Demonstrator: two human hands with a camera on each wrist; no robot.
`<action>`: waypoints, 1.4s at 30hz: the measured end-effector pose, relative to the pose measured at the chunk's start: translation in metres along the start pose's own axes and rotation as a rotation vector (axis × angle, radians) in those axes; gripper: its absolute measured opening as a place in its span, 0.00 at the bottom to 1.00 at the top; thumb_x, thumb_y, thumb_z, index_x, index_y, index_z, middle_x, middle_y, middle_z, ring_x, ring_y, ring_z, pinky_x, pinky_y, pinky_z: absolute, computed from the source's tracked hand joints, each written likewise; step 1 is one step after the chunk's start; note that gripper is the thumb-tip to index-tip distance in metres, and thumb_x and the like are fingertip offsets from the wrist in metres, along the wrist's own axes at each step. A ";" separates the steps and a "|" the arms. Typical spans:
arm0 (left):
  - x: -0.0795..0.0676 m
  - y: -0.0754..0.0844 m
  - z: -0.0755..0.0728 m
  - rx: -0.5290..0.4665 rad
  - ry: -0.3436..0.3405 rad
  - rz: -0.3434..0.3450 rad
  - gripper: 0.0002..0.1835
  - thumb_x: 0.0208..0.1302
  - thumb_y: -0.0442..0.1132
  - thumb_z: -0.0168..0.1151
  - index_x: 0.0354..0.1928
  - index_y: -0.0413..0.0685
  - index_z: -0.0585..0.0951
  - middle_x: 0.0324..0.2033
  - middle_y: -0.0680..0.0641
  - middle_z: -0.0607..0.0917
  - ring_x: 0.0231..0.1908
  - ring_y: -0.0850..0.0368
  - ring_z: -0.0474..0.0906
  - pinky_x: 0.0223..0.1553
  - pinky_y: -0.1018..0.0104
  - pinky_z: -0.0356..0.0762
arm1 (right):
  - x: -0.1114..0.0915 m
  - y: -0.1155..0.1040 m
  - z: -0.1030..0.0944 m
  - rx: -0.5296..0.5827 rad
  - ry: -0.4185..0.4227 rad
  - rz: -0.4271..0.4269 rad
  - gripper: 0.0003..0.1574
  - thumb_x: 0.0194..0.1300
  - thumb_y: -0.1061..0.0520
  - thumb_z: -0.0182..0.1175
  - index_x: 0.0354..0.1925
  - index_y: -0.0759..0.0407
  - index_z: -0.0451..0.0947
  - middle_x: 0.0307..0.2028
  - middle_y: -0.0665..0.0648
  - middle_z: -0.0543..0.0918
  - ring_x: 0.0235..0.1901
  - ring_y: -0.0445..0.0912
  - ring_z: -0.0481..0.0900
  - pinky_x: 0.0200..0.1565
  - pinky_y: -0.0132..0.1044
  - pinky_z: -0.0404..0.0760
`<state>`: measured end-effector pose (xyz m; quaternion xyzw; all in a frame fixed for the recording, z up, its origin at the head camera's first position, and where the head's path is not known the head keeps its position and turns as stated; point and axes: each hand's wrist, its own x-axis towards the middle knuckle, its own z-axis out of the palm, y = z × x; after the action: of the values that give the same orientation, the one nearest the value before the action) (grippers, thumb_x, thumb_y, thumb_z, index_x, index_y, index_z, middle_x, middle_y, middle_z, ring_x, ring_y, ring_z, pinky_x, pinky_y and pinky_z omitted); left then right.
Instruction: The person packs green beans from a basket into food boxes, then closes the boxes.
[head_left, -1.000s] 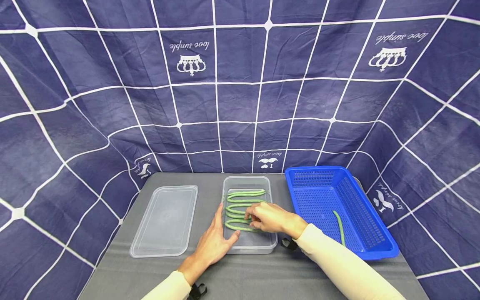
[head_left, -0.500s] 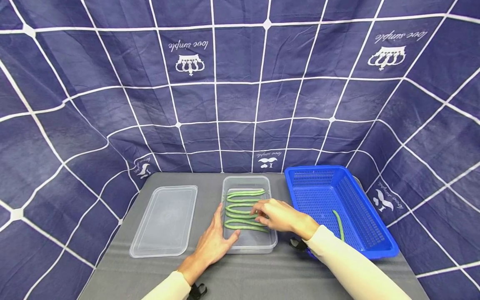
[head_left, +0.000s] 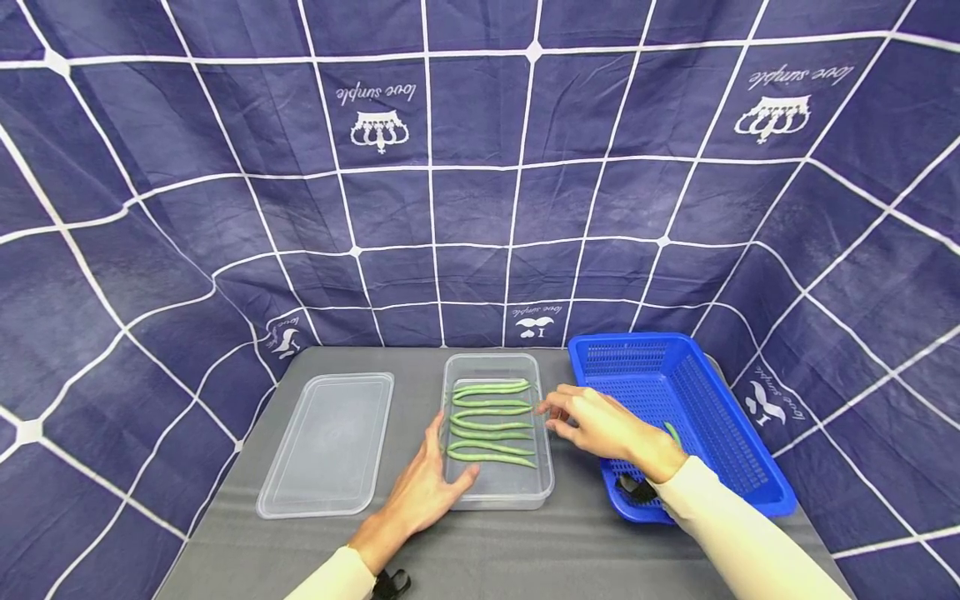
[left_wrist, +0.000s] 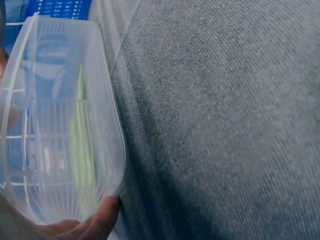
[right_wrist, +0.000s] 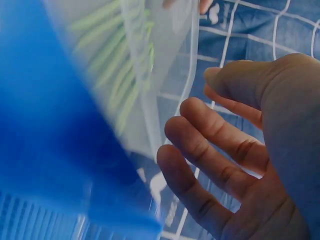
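Observation:
A clear plastic food container (head_left: pixel 501 502) stands in the middle of the head view. Several green beans (head_left: pixel 491 457) lie in it side by side, running left to right. My left hand (head_left: pixel 423 487) rests along its left side, fingers extended and thumb near the front corner. In the left wrist view, fingertips (left_wrist: pixel 106 212) touch the container's wall. My right hand (head_left: pixel 600 423) hovers between the container and the blue basket (head_left: pixel 753 446), fingers loosely bent and holding nothing. Another green bean (head_left: pixel 672 433) shows in the basket, mostly hidden behind the right forearm.
A translucent lid (head_left: pixel 326 446) lies flat on the grey table (head_left: pixel 495 558) to the left of the container. The blue perforated basket occupies the right side. Dark blue cloth (head_left: pixel 480 208) with white grid lines hangs behind and at both sides.
My right hand has let go of a green bean in the container's front part and moved right, out past its right rim. My left hand stays at the container.

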<state>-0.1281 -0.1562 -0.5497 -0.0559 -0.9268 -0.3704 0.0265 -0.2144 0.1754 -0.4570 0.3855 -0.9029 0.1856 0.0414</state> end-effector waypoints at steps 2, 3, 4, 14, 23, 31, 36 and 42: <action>-0.001 -0.002 -0.001 -0.005 -0.015 0.009 0.64 0.73 0.66 0.77 0.96 0.52 0.50 0.85 0.30 0.75 0.74 0.24 0.84 0.65 0.27 0.87 | -0.006 0.008 -0.005 -0.011 0.013 0.011 0.12 0.79 0.58 0.75 0.57 0.48 0.92 0.42 0.42 0.90 0.43 0.38 0.92 0.44 0.41 0.91; -0.001 -0.003 -0.001 -0.011 -0.024 0.015 0.64 0.73 0.66 0.77 0.96 0.52 0.49 0.86 0.31 0.73 0.76 0.24 0.82 0.68 0.27 0.85 | -0.010 0.012 -0.008 -0.016 0.016 0.021 0.12 0.79 0.57 0.75 0.57 0.48 0.92 0.42 0.42 0.90 0.43 0.38 0.91 0.45 0.41 0.91; -0.001 -0.004 -0.002 -0.018 -0.033 0.019 0.65 0.73 0.66 0.77 0.96 0.52 0.48 0.88 0.32 0.71 0.78 0.24 0.80 0.71 0.27 0.83 | -0.013 0.015 -0.010 -0.018 0.018 0.029 0.12 0.79 0.58 0.75 0.57 0.48 0.92 0.42 0.41 0.90 0.43 0.37 0.91 0.46 0.41 0.91; -0.008 -0.014 -0.010 -0.068 -0.137 0.031 0.65 0.78 0.66 0.73 0.98 0.58 0.40 0.95 0.37 0.57 0.89 0.30 0.66 0.85 0.29 0.69 | -0.047 0.047 -0.028 -0.029 0.069 0.045 0.13 0.76 0.60 0.78 0.55 0.50 0.93 0.42 0.42 0.90 0.41 0.37 0.90 0.45 0.41 0.91; -0.010 -0.020 -0.016 -0.099 -0.186 0.038 0.65 0.81 0.67 0.70 0.98 0.61 0.35 0.96 0.39 0.50 0.93 0.34 0.56 0.89 0.30 0.61 | -0.072 0.078 -0.035 -0.067 0.018 0.164 0.17 0.73 0.53 0.82 0.57 0.48 0.92 0.42 0.48 0.91 0.43 0.44 0.90 0.44 0.45 0.89; -0.011 -0.021 -0.014 -0.110 -0.197 0.034 0.65 0.81 0.67 0.71 0.98 0.60 0.36 0.97 0.42 0.49 0.94 0.37 0.54 0.91 0.32 0.58 | -0.102 0.110 -0.033 -0.037 -0.025 0.203 0.28 0.65 0.50 0.88 0.58 0.55 0.90 0.41 0.51 0.89 0.36 0.37 0.82 0.39 0.39 0.81; -0.012 -0.020 -0.011 -0.118 -0.196 0.025 0.64 0.81 0.67 0.70 0.98 0.61 0.36 0.97 0.43 0.49 0.94 0.38 0.53 0.91 0.32 0.58 | -0.117 0.126 -0.034 0.003 -0.072 0.222 0.35 0.59 0.48 0.91 0.59 0.59 0.89 0.40 0.52 0.87 0.33 0.34 0.78 0.38 0.37 0.79; -0.014 -0.021 -0.011 -0.128 -0.184 0.034 0.64 0.81 0.66 0.70 0.98 0.60 0.37 0.97 0.45 0.48 0.94 0.38 0.53 0.91 0.31 0.58 | -0.126 0.139 -0.031 -0.001 -0.127 0.272 0.40 0.54 0.45 0.93 0.60 0.59 0.89 0.41 0.53 0.88 0.33 0.34 0.79 0.43 0.42 0.83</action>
<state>-0.1170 -0.1801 -0.5568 -0.1068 -0.8986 -0.4218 -0.0562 -0.2272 0.3607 -0.4978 0.2706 -0.9476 0.1644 -0.0411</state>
